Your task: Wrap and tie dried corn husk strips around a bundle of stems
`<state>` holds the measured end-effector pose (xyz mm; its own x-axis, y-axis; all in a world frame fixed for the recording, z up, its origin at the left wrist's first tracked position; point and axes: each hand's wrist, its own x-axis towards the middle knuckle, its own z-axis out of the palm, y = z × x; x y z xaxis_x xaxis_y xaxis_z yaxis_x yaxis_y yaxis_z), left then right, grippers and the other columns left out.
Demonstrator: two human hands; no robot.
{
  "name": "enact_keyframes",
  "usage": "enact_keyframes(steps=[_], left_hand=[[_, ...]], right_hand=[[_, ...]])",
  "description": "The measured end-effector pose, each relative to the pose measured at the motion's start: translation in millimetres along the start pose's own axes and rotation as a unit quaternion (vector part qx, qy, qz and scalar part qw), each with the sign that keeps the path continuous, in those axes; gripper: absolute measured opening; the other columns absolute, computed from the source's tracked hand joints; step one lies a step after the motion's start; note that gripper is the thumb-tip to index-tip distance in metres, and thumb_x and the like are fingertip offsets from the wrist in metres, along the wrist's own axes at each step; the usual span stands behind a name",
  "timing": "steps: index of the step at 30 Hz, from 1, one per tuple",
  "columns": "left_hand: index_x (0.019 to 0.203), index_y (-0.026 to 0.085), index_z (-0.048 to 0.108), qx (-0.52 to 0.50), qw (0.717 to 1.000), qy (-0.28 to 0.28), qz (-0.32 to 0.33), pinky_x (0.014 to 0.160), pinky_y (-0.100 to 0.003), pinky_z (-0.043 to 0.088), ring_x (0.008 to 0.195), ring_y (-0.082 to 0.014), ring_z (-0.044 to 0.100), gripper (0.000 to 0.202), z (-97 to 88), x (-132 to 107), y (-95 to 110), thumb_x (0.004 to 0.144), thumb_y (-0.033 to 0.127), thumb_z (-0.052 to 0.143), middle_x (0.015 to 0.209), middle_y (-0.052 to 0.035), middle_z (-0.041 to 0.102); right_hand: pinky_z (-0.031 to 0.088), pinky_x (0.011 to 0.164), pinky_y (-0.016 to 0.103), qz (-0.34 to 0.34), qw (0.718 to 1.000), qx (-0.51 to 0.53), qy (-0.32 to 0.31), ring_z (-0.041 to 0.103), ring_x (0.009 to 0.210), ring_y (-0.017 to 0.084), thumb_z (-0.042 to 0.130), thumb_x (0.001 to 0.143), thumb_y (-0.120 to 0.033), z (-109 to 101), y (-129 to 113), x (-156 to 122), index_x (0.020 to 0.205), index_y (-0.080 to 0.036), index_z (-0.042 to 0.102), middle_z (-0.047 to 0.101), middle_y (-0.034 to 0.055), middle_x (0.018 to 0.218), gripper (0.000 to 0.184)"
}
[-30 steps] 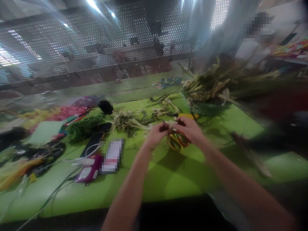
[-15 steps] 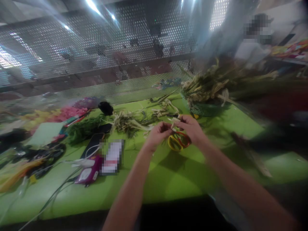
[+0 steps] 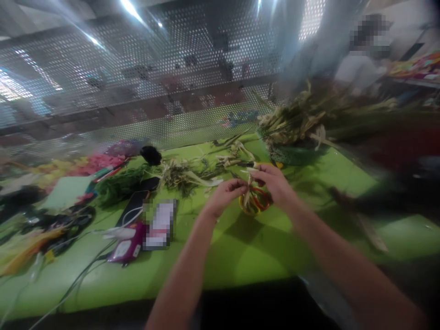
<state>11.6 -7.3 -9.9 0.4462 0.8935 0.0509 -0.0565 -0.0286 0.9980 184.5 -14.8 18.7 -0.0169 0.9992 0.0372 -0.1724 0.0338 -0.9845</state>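
Note:
Over the green tabletop (image 3: 237, 266), my left hand (image 3: 222, 197) and my right hand (image 3: 277, 183) meet with fingers pinched on a pale, dried husk-like plant piece (image 3: 248, 196). A tan strip of it hangs down between the hands. Just beneath lies a pair of scissors (image 3: 265, 198) with red and yellow handles, partly covered by the strip and my right hand. Beyond my fingers, loose dried stalks (image 3: 227, 160) and a heap of trimmings (image 3: 177, 176) lie on the table. Blur hides the exact shape of the held piece.
A green basket (image 3: 288, 156) heaped with dried stalks (image 3: 292, 121) stands at the back right. To the left are a phone (image 3: 160, 224), a purple pouch (image 3: 128, 245), cables and green netting (image 3: 118, 183). A perforated screen (image 3: 172, 68) rises behind. Another person (image 3: 360, 68) is at far right.
The dried piece has turned, and a tan strip now hangs down in front of the scissors. My hands have shifted only slightly, both still pinching it.

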Motion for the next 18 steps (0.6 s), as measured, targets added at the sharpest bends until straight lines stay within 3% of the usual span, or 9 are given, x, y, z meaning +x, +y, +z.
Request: enact_keyframes(steps=[3,7,11,15,18], left_hand=[[0.082,0.014,0.072,0.008,1.0,-0.001,-0.008,0.079,-0.026,0.045,0.077,-0.0136,0.06,0.027,0.3,1,-2,0.069,0.037,0.081,0.08,-0.0037,0.068],[0.08,0.015,0.07,-0.035,0.997,0.065,0.002,0.077,-0.025,0.045,0.074,-0.0119,0.059,0.03,1.4,3,-3,0.063,0.035,0.084,0.077,-0.0019,0.067],[0.079,0.015,0.068,-0.062,0.992,0.111,0.023,0.075,-0.024,0.046,0.072,-0.0114,0.058,0.029,1.2,6,-3,0.063,0.033,0.084,0.075,-0.0005,0.066],[0.081,0.014,0.068,-0.013,0.994,0.112,0.018,0.075,-0.025,0.045,0.074,-0.0118,0.057,0.024,3.4,7,-7,0.07,0.032,0.078,0.078,-0.0016,0.066],[0.085,0.013,0.067,-0.032,0.995,0.097,-0.005,0.079,-0.028,0.046,0.077,-0.0137,0.059,0.028,7.3,7,-9,0.073,0.037,0.075,0.081,-0.0031,0.067]], right_hand=[[0.037,0.051,0.023,-0.03,0.999,-0.012,0.01,0.042,0.054,0.008,0.074,0.067,-0.04,-2,-1,0,0.066,-0.019,0.058,0.055,-0.0028,0.06,0.027],[0.04,0.056,0.024,-0.044,0.999,-0.025,-0.003,0.046,0.059,0.009,0.074,0.071,-0.044,-2,2,0,0.079,-0.018,0.064,0.06,-0.0011,0.072,0.029],[0.044,0.064,0.026,-0.041,0.996,-0.076,-0.034,0.054,0.068,0.012,0.076,0.068,-0.04,1,5,-1,0.08,-0.018,0.066,0.064,0.0005,0.077,0.028],[0.045,0.064,0.027,-0.06,0.991,-0.121,-0.006,0.054,0.067,0.013,0.077,0.064,-0.035,4,10,-1,0.078,-0.017,0.067,0.063,-0.0004,0.073,0.025],[0.045,0.063,0.027,-0.061,0.992,-0.109,0.005,0.054,0.065,0.013,0.077,0.064,-0.036,5,13,0,0.076,-0.017,0.066,0.063,-0.0006,0.071,0.025]])
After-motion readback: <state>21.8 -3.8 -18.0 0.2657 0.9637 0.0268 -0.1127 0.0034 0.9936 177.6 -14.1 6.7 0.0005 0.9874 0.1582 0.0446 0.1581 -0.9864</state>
